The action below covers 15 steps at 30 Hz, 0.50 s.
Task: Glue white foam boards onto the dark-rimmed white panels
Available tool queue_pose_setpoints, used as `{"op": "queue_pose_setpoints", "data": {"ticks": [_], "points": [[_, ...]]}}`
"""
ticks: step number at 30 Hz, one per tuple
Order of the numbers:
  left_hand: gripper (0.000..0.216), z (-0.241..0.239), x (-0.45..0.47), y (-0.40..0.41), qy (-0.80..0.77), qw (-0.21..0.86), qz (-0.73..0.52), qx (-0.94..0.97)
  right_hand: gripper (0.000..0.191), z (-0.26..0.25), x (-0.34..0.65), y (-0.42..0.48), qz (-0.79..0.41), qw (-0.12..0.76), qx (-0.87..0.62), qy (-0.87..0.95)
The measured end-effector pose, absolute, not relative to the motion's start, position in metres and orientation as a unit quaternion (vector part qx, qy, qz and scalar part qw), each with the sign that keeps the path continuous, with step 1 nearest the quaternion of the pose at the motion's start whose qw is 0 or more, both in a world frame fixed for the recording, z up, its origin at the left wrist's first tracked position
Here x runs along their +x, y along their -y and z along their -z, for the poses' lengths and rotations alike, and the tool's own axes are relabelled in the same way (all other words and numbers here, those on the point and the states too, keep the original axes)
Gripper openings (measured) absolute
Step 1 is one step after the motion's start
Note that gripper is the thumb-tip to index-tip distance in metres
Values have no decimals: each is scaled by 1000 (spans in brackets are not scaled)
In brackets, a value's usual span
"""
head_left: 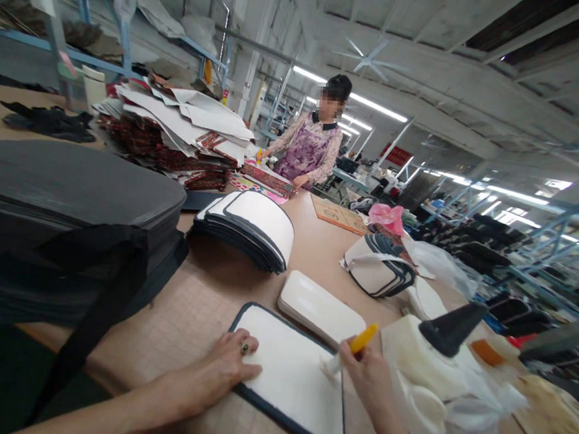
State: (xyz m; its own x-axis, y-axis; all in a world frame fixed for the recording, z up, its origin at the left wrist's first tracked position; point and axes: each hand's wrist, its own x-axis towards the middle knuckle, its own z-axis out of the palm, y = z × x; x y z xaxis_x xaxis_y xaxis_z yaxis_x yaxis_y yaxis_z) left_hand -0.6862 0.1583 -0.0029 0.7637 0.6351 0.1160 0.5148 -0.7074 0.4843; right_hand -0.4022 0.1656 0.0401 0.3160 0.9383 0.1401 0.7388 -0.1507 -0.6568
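A white panel with a dark blue border point(292, 364) lies flat on the table before me. My left hand point(233, 360) rests on its left edge, fingers bent and thumb apart, pressing from above rather than gripping. In my right hand point(370, 377) is a brush with a yellow handle point(364, 338), its pale bristles touching the panel near the right edge. Just beyond the panel sits a stack of smooth white plates with rounded corners point(317, 303). Right of my right hand stands a white plastic container point(423, 361) with a black cone-shaped piece on top.
Curved dark-edged panels point(248, 227) are piled ahead; a tied bundle of similar ones point(378, 264) stands to the right. A large black stack point(69, 213) with a hanging strap fills the left. Behind are layered sheets point(176, 128) and a person point(316, 135) working across the table.
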Motion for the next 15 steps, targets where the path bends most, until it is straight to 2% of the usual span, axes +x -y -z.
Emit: {"op": "queue_pose_setpoints", "data": {"ticks": [4,6,10,13,15], "points": [[53,-5,-696,-164,-301,299,-167,890,35,-57,-420,-149,-150,334,-738,567],[47,-7,-698,-168,-308,313,-163,884,34,-59,-459,-151,-210,357,-687,597],[29,-12,-695,-175,-333,309,-140,879,30,-51,-506,-154,-290,339,-616,649],[25,-16,-691,-177,-353,301,-129,877,29,-38,-468,-139,-241,316,-663,635],[24,-18,-690,-178,-353,300,-126,877,34,-35,-418,-122,-141,293,-732,599]]}}
